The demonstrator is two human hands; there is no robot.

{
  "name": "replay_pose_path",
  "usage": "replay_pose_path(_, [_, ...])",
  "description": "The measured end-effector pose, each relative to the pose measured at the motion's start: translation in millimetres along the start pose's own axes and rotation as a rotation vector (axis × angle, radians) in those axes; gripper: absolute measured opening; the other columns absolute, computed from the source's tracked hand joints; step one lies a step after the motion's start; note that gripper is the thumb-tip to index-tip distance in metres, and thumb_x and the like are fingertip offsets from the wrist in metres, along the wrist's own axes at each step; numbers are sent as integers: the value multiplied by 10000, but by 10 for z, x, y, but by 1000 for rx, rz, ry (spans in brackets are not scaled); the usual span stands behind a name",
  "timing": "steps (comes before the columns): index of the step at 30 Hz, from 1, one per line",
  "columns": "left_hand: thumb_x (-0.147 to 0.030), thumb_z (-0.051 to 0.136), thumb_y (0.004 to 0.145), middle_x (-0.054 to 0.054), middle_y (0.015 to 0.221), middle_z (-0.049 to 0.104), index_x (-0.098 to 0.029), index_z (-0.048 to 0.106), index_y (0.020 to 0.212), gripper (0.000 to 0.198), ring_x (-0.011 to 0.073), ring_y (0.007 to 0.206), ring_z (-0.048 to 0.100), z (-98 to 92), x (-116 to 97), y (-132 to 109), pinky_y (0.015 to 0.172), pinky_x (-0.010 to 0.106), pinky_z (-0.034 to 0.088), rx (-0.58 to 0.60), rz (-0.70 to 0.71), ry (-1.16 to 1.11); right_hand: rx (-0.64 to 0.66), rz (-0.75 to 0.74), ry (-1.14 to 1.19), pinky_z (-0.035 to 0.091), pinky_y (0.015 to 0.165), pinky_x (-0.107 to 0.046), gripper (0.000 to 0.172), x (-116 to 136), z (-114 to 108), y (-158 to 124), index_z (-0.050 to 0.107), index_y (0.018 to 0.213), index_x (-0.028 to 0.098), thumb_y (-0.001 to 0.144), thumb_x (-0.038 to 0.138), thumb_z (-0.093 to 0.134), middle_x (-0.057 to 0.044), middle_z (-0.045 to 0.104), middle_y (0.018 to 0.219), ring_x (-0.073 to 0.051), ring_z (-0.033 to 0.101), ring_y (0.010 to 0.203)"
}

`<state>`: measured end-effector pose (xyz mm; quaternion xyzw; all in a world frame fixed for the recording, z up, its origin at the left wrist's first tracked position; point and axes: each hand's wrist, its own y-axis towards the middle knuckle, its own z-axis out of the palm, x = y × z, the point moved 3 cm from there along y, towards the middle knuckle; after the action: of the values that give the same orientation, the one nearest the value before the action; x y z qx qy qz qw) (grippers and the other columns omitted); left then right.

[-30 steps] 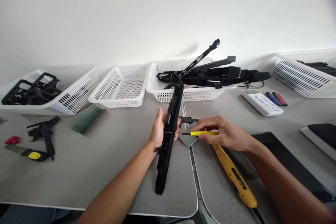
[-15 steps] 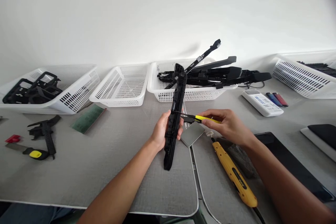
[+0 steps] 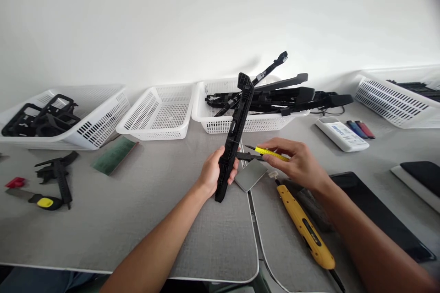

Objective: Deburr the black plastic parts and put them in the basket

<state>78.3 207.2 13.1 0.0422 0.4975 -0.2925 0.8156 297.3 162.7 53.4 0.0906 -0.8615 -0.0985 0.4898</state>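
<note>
My left hand (image 3: 212, 175) is wrapped round the lower part of a long black plastic bar (image 3: 236, 130), which tilts up and away above the grey table (image 3: 137, 206). My right hand (image 3: 298, 162) pinches a small yellow utility knife (image 3: 270, 153), its blade tip pointing left, close to the bar. A grey metal plate (image 3: 251, 175) lies on the table just below both hands. Beside it lies a dark caliper (image 3: 248, 156), partly hidden by the bar and my fingers.
Several white baskets line the wall: one with black frames (image 3: 85, 119), an empty one (image 3: 156, 112), one piled with long black bars (image 3: 220, 121), another at right (image 3: 395, 96). A yellow tool (image 3: 305, 228), remote (image 3: 342, 133), lighters (image 3: 360, 129), dark tablet (image 3: 378, 215), green board (image 3: 115, 155).
My left hand slid toward the bar's lower end and the bar rose, tipping further away to the right. My right hand with the knife lifted off the plate and drew slightly right.
</note>
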Motion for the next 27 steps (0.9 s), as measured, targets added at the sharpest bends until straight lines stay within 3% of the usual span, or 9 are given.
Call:
replay_pose_path(4, [-593, 590, 977, 2, 717, 639, -131, 703, 1099, 491, 101, 412, 503, 3, 5, 11, 334, 224, 377, -3, 7, -16, -59, -1, -35, 565, 905, -404, 335, 10, -10, 2, 811, 1155, 273, 973, 538, 714, -74, 808, 1151, -274, 732, 1029])
replay_pose_path(7, [-602, 614, 967, -2, 732, 651, -170, 657, 979, 434, 99, 385, 504, -12, -4, 17, 312, 231, 372, -52, 39, -19, 90, 3, -19, 552, 818, -385, 331, 60, 38, -1, 828, 1111, 253, 958, 519, 704, -74, 817, 1085, -267, 727, 952])
replay_pose_path(10, [-645, 667, 927, -15, 721, 659, -200, 618, 988, 452, 110, 368, 514, -30, -15, 12, 295, 236, 370, -112, 71, -18, 241, 39, 2, 517, 724, -346, 297, 107, 82, -16, 837, 1055, 237, 937, 472, 698, -46, 809, 960, -225, 688, 808])
replay_pose_path(16, [-714, 691, 888, -18, 692, 654, -201, 607, 951, 524, 113, 358, 516, 0, -17, -5, 290, 239, 376, -81, 57, 14, 318, 162, 71, 411, 560, -289, 360, 73, 46, -36, 824, 1018, 194, 952, 503, 652, -7, 666, 686, -157, 551, 605])
replay_pose_path(21, [-714, 706, 877, -38, 677, 630, -206, 601, 965, 526, 106, 359, 505, 15, -33, -3, 290, 231, 379, -38, 71, -11, 429, 194, 87, 419, 562, -289, 382, 46, 73, -61, 826, 992, 191, 967, 522, 637, -13, 661, 693, -160, 556, 609])
replay_pose_path(23, [-726, 724, 855, -40, 679, 627, -205, 602, 964, 546, 104, 361, 506, 6, -33, 2, 292, 229, 386, -44, 66, -12, 402, 163, 52, 411, 566, -291, 384, 54, 78, -53, 828, 995, 188, 966, 521, 639, -17, 675, 716, -159, 549, 619])
replay_pose_path(27, [-744, 742, 822, -29, 706, 637, -198, 605, 921, 572, 99, 376, 515, -6, -26, 6, 292, 225, 390, -58, 54, -13, 206, 115, 1, 449, 654, -314, 390, 64, 18, -25, 825, 1014, 195, 968, 539, 647, -49, 752, 845, -194, 607, 734])
